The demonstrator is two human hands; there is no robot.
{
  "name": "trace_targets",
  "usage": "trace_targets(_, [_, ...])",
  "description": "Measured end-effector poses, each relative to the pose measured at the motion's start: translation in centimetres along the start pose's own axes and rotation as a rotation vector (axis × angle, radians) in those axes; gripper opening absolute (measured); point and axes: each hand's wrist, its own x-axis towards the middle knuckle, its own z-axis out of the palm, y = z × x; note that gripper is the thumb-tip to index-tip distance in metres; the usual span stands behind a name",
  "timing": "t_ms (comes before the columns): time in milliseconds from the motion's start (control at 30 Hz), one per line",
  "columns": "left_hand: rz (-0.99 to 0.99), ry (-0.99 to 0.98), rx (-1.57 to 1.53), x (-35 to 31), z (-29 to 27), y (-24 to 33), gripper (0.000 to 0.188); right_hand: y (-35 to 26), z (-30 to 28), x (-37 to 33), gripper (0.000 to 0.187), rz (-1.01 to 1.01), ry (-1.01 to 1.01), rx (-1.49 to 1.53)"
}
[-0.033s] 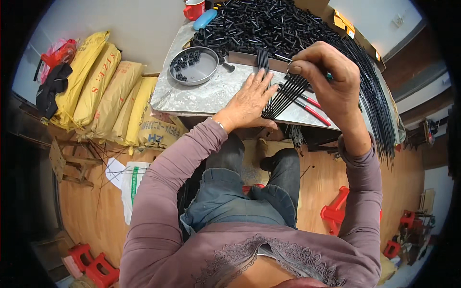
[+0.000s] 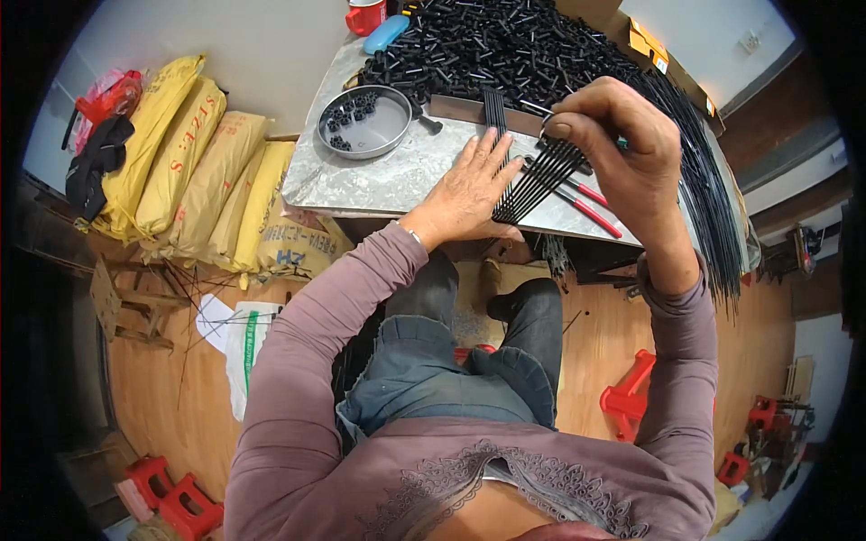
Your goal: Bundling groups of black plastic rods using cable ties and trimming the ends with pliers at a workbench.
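Observation:
My left hand (image 2: pixel 471 191) lies with fingers stretched out across thin black rods (image 2: pixel 494 113), its thumb pointing right near the table's front edge. Beside it, a fan of parallel black rods (image 2: pixel 539 187) slants up to the right, toward my other hand. My right hand (image 2: pixel 622 144) is raised above the fan's upper end, thumb and forefinger pinched on a thin silver rod (image 2: pixel 536 108). Its far end is hidden by my fingers. Two red-handled tools (image 2: pixel 595 217) lie on the table just right of the fan, partly under the rods.
A heap of short black tubes (image 2: pixel 487 50) covers the table's back, behind a low metal strip (image 2: pixel 451 109). A round metal pan (image 2: pixel 397 126) with black pieces stands left on the grey table (image 2: pixel 316 187). Long black rods (image 2: pixel 713 216) overhang the right edge. Yellow sacks (image 2: pixel 194 162) stand left.
My right hand has shifted very slightly to the right. Otherwise the hands and rods look the same.

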Motion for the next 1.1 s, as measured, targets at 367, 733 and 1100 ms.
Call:
trace_targets(367, [-0.061, -0.056, -0.082, -0.9, -0.7, -0.8, 0.096, 17.9, -4.9, -1.2, 0.035, 0.827, 0.121, 0.026])
trace_targets(733, [-0.094, -0.046, -0.13, -1.2, -0.1, -1.2, 0.097, 22.8, 1.5, -7.0, 0.023, 0.529, -0.451, -0.677])
trace_targets(1100, [-0.108, -0.087, -0.191, -1.8, -0.7, -0.5, 0.096, 21.9, 0.0, -5.4, 0.013, 0.547, -0.468, -0.643])
